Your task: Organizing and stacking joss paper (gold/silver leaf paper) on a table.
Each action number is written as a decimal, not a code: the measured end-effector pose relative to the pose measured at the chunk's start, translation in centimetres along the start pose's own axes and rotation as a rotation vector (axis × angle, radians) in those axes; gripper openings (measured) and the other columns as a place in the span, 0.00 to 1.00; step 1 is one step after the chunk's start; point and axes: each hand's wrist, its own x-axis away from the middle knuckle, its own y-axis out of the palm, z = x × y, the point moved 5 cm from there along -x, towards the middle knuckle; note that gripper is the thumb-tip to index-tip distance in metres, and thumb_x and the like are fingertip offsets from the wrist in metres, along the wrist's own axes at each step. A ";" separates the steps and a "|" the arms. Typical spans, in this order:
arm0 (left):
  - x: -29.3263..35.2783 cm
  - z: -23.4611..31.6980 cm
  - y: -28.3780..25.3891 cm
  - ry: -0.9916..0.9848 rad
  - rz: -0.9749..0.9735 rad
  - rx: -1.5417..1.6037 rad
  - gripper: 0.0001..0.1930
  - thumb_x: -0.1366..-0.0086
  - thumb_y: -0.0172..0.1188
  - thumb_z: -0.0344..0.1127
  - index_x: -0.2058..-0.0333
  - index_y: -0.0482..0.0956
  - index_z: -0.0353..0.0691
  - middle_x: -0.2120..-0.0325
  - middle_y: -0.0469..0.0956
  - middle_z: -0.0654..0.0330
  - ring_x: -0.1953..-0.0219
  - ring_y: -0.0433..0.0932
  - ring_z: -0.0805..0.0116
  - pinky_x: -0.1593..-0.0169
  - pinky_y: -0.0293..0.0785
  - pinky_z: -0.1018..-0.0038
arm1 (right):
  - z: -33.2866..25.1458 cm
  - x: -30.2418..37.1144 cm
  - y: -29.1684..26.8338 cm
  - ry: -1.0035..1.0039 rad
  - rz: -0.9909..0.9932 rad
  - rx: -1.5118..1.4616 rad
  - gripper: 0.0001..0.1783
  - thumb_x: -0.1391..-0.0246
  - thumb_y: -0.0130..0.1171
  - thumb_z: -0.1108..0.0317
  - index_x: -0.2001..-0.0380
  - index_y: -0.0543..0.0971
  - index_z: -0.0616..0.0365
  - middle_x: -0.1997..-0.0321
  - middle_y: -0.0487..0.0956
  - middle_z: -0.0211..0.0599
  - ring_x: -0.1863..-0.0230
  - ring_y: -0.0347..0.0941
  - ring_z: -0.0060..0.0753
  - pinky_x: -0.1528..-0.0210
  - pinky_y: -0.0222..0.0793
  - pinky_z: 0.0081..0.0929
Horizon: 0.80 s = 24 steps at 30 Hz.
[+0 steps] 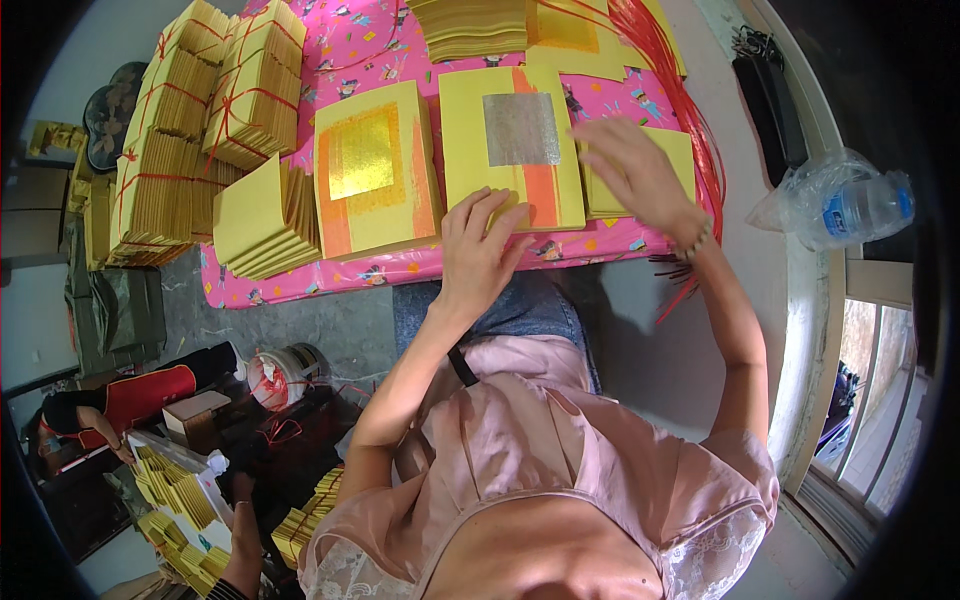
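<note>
My left hand (pixel 482 245) rests its spread fingers on the lower edge of a stack of yellow joss paper (pixel 462 120), whose top sheet has a silver square and orange-red stripes. My right hand (pixel 635 175), fingers stretched out and slightly blurred, hovers by the right side of that stack, over another yellow paper stack (pixel 677 152). Neither hand grips anything. To the left stands a yellow stack with a gold square (pixel 362 155) on an orange patch. Beyond it, folded yellow sheets (pixel 250 218) lie fanned at the table's near left corner.
Tall paper bundles tied with red string (pixel 160 150) stand at the left. Red strings (pixel 690 110) hang over the right table edge, near a wall and a bagged plastic bottle (pixel 865 215). Lower left, other people work by a bucket (pixel 305 365) and more yellow paper (pixel 175 485).
</note>
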 end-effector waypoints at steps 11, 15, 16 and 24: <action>-0.1 -1.6 0.2 -0.002 -0.015 0.030 0.21 0.49 0.74 0.36 0.54 0.82 0.45 0.51 0.77 0.57 0.44 0.72 0.53 0.43 0.67 0.59 | 9.2 -11.9 3.6 0.096 -0.065 0.269 0.25 0.33 0.50 0.55 0.41 0.71 0.58 0.45 0.76 0.46 0.43 0.71 0.51 0.41 0.67 0.43; -0.3 -1.6 0.0 0.002 -0.018 0.032 0.21 0.49 0.74 0.37 0.55 0.82 0.45 0.51 0.77 0.58 0.45 0.72 0.53 0.44 0.67 0.59 | 9.7 -13.4 4.8 0.126 -0.104 0.240 0.25 0.33 0.49 0.55 0.39 0.71 0.58 0.46 0.76 0.47 0.43 0.71 0.50 0.42 0.68 0.43; -0.3 -1.7 -0.1 0.004 -0.018 0.032 0.21 0.49 0.74 0.37 0.55 0.82 0.45 0.52 0.78 0.58 0.45 0.72 0.53 0.44 0.67 0.59 | 9.8 -13.6 5.1 0.141 -0.161 0.230 0.24 0.33 0.48 0.55 0.41 0.72 0.57 0.47 0.77 0.46 0.44 0.72 0.49 0.42 0.68 0.43; -0.4 -1.9 0.2 0.019 -0.024 0.063 0.19 0.46 0.72 0.38 0.55 0.81 0.43 0.52 0.77 0.57 0.45 0.71 0.53 0.44 0.67 0.58 | 10.2 -13.5 5.6 0.086 -0.161 0.152 0.19 0.33 0.47 0.53 0.56 0.80 0.54 0.59 0.83 0.39 0.55 0.78 0.46 0.52 0.71 0.47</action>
